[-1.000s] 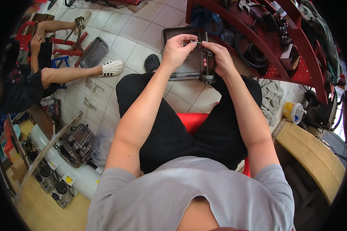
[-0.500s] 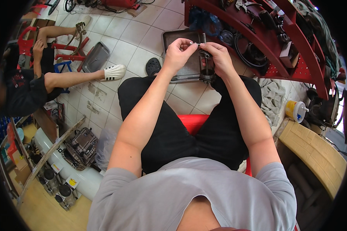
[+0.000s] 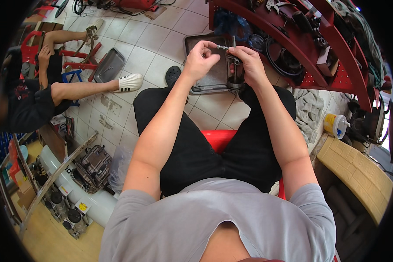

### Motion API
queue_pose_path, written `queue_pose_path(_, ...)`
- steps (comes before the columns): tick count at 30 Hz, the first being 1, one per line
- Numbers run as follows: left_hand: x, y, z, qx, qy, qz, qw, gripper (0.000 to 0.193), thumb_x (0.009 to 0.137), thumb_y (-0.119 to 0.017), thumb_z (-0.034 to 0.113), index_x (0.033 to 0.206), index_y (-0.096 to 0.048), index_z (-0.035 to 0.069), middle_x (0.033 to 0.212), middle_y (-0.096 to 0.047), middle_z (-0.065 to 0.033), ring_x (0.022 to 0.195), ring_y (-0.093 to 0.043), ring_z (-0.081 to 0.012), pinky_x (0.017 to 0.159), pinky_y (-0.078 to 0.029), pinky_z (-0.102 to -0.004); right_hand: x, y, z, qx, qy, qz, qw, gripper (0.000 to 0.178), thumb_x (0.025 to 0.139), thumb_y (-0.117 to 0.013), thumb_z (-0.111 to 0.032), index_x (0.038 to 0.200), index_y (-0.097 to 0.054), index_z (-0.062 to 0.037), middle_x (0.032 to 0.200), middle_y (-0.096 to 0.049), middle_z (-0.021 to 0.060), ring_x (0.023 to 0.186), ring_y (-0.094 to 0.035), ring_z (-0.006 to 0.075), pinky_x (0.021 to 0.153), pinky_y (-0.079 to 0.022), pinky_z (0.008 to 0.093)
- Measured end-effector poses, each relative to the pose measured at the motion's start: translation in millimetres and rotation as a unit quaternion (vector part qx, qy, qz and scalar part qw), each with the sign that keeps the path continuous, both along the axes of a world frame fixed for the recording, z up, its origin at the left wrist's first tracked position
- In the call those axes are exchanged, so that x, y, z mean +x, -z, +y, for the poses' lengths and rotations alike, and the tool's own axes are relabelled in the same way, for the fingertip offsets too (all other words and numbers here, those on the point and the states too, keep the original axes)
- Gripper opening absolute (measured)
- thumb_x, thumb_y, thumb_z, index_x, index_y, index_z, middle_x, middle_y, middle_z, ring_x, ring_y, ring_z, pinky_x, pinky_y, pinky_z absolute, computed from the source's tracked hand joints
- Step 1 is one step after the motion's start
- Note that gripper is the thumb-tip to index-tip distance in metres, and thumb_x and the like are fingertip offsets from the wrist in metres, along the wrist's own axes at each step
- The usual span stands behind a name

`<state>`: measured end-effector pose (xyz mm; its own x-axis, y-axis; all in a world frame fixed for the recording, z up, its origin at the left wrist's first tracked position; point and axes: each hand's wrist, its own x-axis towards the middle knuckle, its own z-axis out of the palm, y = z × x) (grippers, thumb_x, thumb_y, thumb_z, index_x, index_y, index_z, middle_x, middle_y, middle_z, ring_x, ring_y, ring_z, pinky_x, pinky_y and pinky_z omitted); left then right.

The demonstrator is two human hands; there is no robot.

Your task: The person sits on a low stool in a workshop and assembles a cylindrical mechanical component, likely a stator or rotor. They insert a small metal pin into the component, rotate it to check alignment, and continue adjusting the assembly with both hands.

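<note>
My right hand (image 3: 250,60) is wrapped around the upper part of a dark metal cylindrical part (image 3: 235,77) with a thin rod standing up from its top. A small silver bolt (image 3: 223,46) sticks out sideways toward the left, near my right thumb and forefinger; whether it is threaded into the part or pinched cannot be made out. My left hand (image 3: 199,58) has its forefinger stretched to the bolt's outer end, while its thumb stands apart. Beneath both hands lies a grey metal tray (image 3: 205,91) on the floor.
A red tool rack (image 3: 270,32) with tools and round parts stands close on the right. Left of me sits another person, whose leg (image 3: 85,88) reaches toward me, beside a second tray (image 3: 109,65). A grey cloth (image 3: 308,111) and a white-yellow tub (image 3: 335,125) lie right.
My left thumb has come away from the bolt and the hand has opened and shifted slightly left. More of the bolt shows. My right hand has stayed nearly still.
</note>
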<state>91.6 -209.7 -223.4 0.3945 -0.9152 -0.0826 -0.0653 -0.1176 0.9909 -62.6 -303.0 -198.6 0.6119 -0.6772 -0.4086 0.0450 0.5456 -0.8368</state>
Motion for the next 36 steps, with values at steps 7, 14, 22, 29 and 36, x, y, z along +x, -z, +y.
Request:
queue_pose_path(7, -1, -4, 0, -0.027, 0.022, -0.081, 0.996, 0.031, 0.100, -0.042, 0.028, 0.097, -0.056, 0.001, 0.076, -0.055, -0.0024, 0.073, -0.051, -0.0111, 0.071, -0.043, -0.0254, 3, 4, 5, -0.042, -0.018, 0.011, 0.999, 0.017, 0.083, -0.070, -0.016, 0.093, -0.069, -0.0013, 0.078, -0.063, 0.0008, 0.065, -0.057, 0.0073, 0.050, -0.046, 0.0238)
queue_pose_path(14, 1, -9, 3, -0.032, 0.042, -0.121, 0.991, 0.029, 0.101, -0.038, 0.026, 0.095, -0.052, 0.001, 0.079, -0.054, -0.0080, 0.077, -0.052, -0.0182, 0.075, -0.044, -0.0306, -1, -12, 7, -0.047, -0.075, -0.014, 0.996, 0.038, 0.083, -0.068, -0.013, 0.119, -0.062, -0.0053, 0.087, -0.064, 0.0025, 0.069, -0.057, 0.0079, 0.052, -0.046, 0.0237)
queue_pose_path(22, 1, -9, 4, -0.034, 0.034, -0.146, 0.988, 0.028, 0.101, -0.038, 0.026, 0.094, -0.050, 0.001, 0.080, -0.053, -0.0084, 0.077, -0.052, -0.0196, 0.074, -0.043, -0.0309, -6, -19, 3, -0.080, -0.163, 0.005, 0.983, 0.050, 0.079, -0.066, -0.015, 0.128, -0.057, -0.0074, 0.086, -0.064, 0.0042, 0.058, -0.054, 0.0087, 0.043, -0.044, 0.0227)
queue_pose_path(29, 0, -10, 2, -0.033, 0.009, -0.148, 0.988, 0.028, 0.100, -0.040, 0.025, 0.096, -0.050, -0.001, 0.084, -0.058, -0.0229, 0.083, -0.057, -0.0408, 0.073, -0.045, -0.0419, -7, -14, 4, -0.064, -0.146, -0.007, 0.987, 0.046, 0.080, -0.067, -0.013, 0.124, -0.058, -0.0047, 0.082, -0.065, 0.0046, 0.057, -0.054, 0.0084, 0.042, -0.042, 0.0224)
queue_pose_path(36, 0, -11, 2, -0.023, -0.004, -0.145, 0.989, 0.027, 0.099, -0.040, 0.025, 0.096, -0.050, 0.000, 0.085, -0.058, -0.0235, 0.084, -0.057, -0.0419, 0.073, -0.045, -0.0424, -8, -13, 1, -0.071, -0.167, 0.011, 0.983, 0.038, 0.079, -0.068, -0.014, 0.116, -0.061, -0.0035, 0.084, -0.065, 0.0030, 0.065, -0.057, 0.0072, 0.045, -0.043, 0.0226)
